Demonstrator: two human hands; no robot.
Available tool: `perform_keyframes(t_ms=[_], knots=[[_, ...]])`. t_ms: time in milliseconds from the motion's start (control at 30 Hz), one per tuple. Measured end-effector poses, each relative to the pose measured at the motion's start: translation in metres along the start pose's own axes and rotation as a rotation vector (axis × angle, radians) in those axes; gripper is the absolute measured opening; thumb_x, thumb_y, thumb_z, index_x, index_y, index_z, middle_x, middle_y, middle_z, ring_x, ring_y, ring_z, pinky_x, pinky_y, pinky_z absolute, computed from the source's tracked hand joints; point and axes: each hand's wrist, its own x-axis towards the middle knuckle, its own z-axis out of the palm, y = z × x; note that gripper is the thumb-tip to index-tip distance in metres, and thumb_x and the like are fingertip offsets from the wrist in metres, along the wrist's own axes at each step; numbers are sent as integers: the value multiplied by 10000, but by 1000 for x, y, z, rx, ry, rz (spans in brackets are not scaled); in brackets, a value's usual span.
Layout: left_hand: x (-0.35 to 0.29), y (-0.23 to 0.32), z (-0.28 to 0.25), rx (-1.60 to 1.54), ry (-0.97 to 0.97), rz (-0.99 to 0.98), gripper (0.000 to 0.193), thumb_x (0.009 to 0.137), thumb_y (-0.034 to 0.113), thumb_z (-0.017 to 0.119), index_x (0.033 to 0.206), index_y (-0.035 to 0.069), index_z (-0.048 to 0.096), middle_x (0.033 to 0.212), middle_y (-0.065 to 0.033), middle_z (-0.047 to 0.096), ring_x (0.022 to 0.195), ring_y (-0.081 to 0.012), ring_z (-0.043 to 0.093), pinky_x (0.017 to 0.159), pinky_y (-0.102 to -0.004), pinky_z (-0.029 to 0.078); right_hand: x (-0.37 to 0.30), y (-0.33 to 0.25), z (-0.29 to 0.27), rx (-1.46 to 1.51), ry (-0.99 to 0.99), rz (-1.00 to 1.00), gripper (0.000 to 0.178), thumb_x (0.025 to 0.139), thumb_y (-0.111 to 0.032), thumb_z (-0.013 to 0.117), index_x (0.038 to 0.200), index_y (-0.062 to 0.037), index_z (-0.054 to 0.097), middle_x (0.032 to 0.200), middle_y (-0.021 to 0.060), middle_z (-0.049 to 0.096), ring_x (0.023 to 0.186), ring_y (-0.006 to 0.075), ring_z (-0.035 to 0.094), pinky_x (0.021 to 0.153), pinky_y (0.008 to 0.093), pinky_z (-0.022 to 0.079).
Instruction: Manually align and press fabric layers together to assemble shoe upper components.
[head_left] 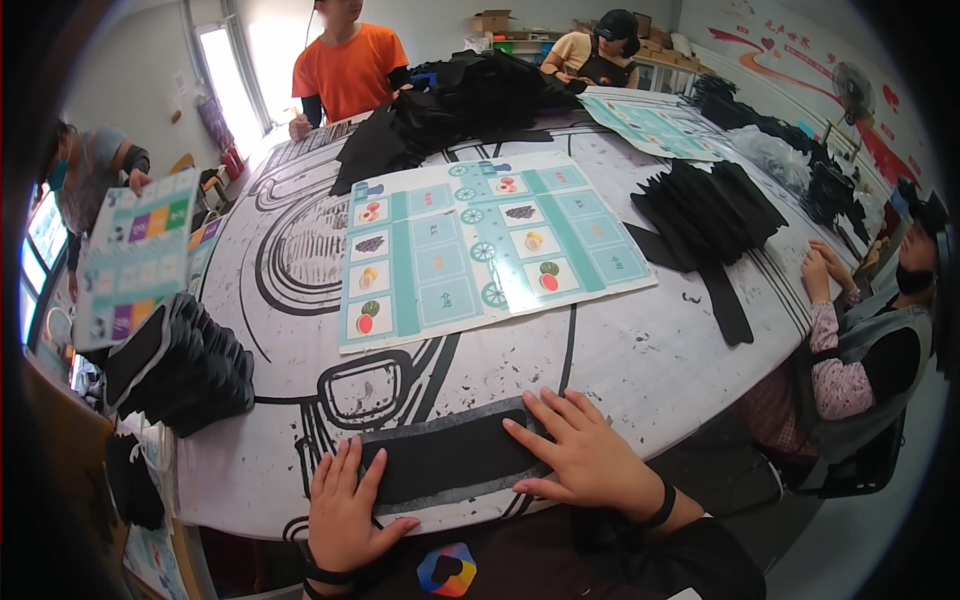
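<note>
Left hand: the left hand (348, 508) lies flat, palm down with fingers spread, on the near-left end of the strip, gripping nothing.
Right hand: the right hand (580, 450) is also flat and spread, fingertips over the strip's right end.
Gap: the hands are apart, with the strip's middle showing between them.
Black strip: the black strip (455, 460) lies lengthwise between both hands, on a slightly larger grey piece (450, 422) that shows along its edges.
Surface: a white table (650, 370) with black line drawings, beneath both hands.
Beyond the hands: a teal-and-white board (430, 262) with fruit pictures; farther off, a heap of black pieces (470, 95).
Left of the left hand: a leaning black stack (195, 370).
Beyond the right hand, to its right: a fanned black pile (705, 212).
Right of the right hand: a seated person (850, 355).
</note>
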Motion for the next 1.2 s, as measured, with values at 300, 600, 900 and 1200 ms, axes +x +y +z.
perform_keyframes(t_ms=[300, 600, 900, 1200], knots=[[-6, -4, 4, -251, 56, -60, 673, 666, 426, 722, 1190, 53, 526, 1231, -171, 497, 1153, -348, 451, 967, -442, 328, 0, -1, 0, 101, 10, -37, 553, 823, -483, 559, 1205, -84, 539, 1276, 164, 475, 1169, 332, 446, 1000, 465, 301], [-3, -2, 5, -310, 85, -52, 369, 695, 253, 726, 1011, 80, 645, 1105, -82, 596, 1075, -289, 530, 906, -399, 399, -2, 0, 4, 70, 67, -69, 386, 827, -401, 601, 1055, -90, 626, 1137, 33, 590, 1151, 215, 484, 987, 453, 318], [-7, -5, 9, -275, 202, 12, 305, 724, 189, 699, 994, 59, 641, 1040, -81, 630, 1038, -279, 560, 869, -376, 425, 2, -9, -3, 130, 112, -161, 392, 768, -379, 662, 1038, -97, 626, 1081, 41, 609, 1071, 190, 545, 967, 436, 342], [-8, 0, 1, -319, 259, 31, 383, 679, 244, 732, 992, 51, 624, 1045, -78, 621, 1017, -259, 560, 873, -385, 419, 8, -18, -1, 74, 368, -190, 214, 731, -79, 624, 943, -93, 650, 896, 5, 641, 863, 130, 611, 801, 318, 447]])
